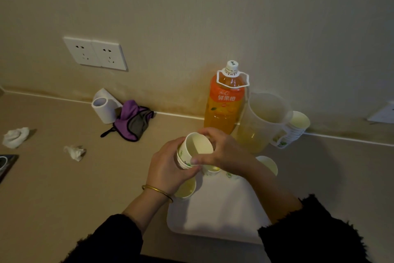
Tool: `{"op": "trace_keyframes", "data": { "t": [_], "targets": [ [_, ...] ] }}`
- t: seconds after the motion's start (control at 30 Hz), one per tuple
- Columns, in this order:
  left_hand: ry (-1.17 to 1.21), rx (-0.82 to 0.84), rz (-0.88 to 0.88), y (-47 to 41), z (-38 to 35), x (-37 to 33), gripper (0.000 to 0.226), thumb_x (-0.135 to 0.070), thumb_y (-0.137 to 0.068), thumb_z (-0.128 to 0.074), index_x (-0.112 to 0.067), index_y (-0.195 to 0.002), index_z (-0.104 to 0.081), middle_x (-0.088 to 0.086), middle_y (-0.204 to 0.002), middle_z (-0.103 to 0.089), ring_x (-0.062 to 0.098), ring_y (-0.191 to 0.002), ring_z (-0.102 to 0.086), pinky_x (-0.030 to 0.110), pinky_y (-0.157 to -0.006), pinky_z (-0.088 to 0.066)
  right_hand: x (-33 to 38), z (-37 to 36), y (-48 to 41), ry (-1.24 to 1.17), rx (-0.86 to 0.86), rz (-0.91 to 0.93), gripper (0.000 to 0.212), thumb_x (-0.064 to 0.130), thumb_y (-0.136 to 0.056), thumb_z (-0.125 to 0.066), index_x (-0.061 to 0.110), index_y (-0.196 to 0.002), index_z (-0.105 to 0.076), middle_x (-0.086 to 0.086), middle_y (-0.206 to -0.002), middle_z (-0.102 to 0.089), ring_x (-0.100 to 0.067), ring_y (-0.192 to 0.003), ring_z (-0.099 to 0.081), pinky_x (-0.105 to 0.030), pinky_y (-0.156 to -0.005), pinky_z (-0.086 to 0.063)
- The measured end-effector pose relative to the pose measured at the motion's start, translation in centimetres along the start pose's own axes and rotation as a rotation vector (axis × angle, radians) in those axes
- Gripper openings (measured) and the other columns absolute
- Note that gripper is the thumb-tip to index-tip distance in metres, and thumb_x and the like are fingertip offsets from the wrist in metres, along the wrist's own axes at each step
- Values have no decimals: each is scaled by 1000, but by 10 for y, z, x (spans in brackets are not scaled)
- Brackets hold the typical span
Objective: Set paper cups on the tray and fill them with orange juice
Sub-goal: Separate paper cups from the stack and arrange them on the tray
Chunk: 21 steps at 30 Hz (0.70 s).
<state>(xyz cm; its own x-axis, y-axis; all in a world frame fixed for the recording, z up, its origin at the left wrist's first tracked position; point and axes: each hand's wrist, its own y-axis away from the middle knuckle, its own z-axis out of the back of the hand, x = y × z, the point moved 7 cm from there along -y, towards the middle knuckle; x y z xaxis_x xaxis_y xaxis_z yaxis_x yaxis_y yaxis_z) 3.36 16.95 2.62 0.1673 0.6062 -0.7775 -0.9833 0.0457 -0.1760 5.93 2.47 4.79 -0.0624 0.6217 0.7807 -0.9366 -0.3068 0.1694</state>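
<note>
Noted on beige counter (53, 188), rear: orange juice bottle (226, 105), clear pitcher (264, 117), toppled cup stack (294, 130), white roll (104, 109), purple cloth (132, 121). Nearer: white tray (219, 209), crumpled tissues (75, 152).

Black sleeves cover both arms — the left sleeve (110, 239), down-left of the tray (213, 215), looks plain and smooth-edged, while the right sleeve (309, 233), at the tray's near right corner, ends in a fuzzy, ragged cuff. A thin gold-coloured bangle (157, 190) rings the left wrist, just off the tray's left edge.
</note>
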Motion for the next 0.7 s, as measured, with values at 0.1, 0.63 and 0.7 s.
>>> {"op": "trace_keyframes", "data": {
  "t": [0.1,0.63,0.7],
  "targets": [
    [-2,-28,7,-2,-1,-4,74,-58,-53,-68,-25,-118,-59,-11,-110,-64,7,-98,-59,31,-83,-50,7,-1,4,124,-75,104,81,41,-68,-81,21,-138,-43,3,-134,-48,-15,-116,-49,-34,-95,-48],
    [-51,-158,130,-12,13,18,83,-30,-56,-88,-14,-128,-51,6,-125,-58,24,-114,-54,41,-96,-46,-49,9,48,604,47,70,83,39,-70,-74,18,-141,-36,-4,-135,-37,-24,-123,-41,-33,-99,-39],
    [-33,-171,129,-11,14,17,84,-30,-56,-89,-14,-129,-50,6,-126,-57,24,-114,-54,41,-96,-46,-64,-16,52,641,135,67,79,36,-71,-72,15,-140,-38,-6,-135,-37,-24,-121,-42,-36,-99,-41]
  ]
}}
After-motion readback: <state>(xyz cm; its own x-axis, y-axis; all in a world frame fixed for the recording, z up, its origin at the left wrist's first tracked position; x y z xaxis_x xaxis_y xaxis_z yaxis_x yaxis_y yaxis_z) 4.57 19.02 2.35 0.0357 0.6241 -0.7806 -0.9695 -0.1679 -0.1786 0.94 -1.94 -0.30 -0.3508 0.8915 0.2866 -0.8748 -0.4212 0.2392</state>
